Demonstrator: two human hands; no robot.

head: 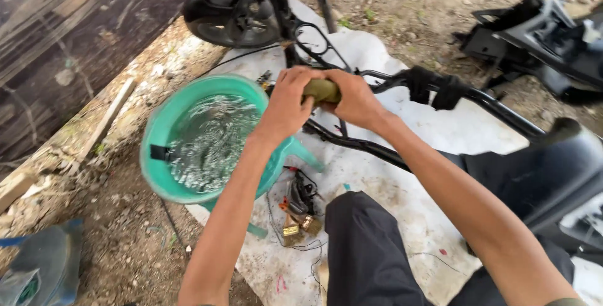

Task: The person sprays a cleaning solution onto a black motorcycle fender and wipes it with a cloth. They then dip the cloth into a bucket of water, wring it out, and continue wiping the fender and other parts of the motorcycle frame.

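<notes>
Both hands are wrapping around one olive-green cylindrical piece, which is sitting at the upper middle of the view, just above the rim of the basin; only a short stretch of it is showing between the fists, so its ends and true shape are staying hidden. The left hand is gripping it with fingers curled tight, and the right hand is closing over its other end the same way. Just below and to the left, one teal plastic basin is holding rippling water. A black tubular motorcycle frame is running behind the hands, partly covered by them. One front wheel is being cut off at the top edge. Some small brass-coloured parts with wires are lying on the white sheet, too small to make out clearly.
</notes>
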